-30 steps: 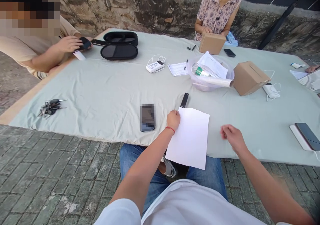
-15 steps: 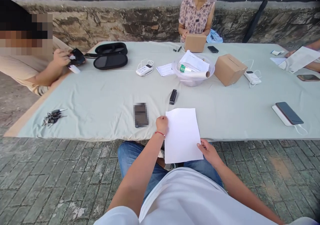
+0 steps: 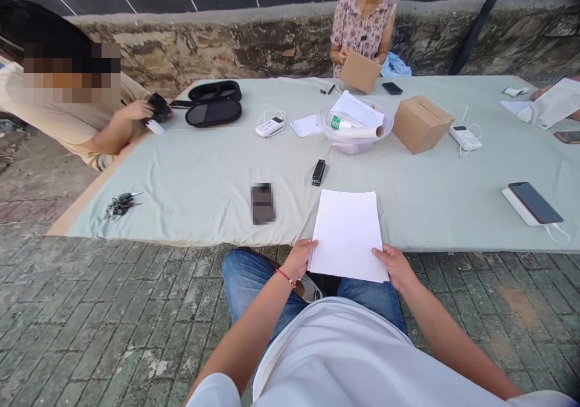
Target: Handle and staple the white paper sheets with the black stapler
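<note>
A stack of white paper sheets lies partly over the table's near edge, its lower part above my lap. My left hand grips the stack's left edge, thumb on top. On the right edge, my right hand pinches the same sheets, thumb on top and fingers underneath. The sheets' edges are slightly uneven. Just beyond the paper lies a black stapler. To the left of the paper is a dark, blurred-out flat object.
Keys lie at the table's left. Farther back are a black case, a plastic basin holding papers, and a cardboard box. A phone on a white power bank lies right. Other people sit around the table.
My left hand has slid down the paper's left edge toward me, and more sheet edges show. The person across has tilted a small cardboard box. The view has shifted slightly.
</note>
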### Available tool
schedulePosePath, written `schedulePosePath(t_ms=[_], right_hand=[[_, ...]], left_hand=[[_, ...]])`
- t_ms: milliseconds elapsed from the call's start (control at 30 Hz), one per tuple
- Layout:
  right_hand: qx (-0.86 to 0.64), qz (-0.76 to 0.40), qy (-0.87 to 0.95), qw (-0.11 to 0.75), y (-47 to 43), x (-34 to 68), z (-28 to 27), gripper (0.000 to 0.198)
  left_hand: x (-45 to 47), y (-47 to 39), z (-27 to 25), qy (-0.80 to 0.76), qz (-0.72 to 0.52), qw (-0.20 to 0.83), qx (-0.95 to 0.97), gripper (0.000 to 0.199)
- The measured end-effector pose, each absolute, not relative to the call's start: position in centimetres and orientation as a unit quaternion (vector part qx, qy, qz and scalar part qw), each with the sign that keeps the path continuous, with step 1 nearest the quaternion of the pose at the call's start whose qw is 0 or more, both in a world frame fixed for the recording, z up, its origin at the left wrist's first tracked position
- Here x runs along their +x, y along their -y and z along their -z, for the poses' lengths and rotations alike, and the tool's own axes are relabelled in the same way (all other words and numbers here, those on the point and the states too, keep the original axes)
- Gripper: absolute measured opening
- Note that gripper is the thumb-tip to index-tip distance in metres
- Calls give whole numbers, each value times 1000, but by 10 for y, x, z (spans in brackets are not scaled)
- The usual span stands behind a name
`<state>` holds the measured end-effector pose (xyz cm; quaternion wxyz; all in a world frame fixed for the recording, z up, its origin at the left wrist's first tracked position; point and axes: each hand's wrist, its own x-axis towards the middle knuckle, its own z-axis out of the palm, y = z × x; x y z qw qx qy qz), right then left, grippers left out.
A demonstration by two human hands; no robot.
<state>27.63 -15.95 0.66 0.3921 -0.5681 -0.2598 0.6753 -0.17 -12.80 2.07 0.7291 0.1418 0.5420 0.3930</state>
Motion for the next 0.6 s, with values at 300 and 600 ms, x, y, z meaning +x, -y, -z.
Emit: schedulePosePath(t_ms=[300,600], right_hand=[[-637,-604,335,341,177,263,0,49],[-732,-462,375,331,151,342,-17,42]], left_hand=[[2,153,-6,-561,-490,661,92,49],[-11,165,-16,-544,-472,686,107,39]])
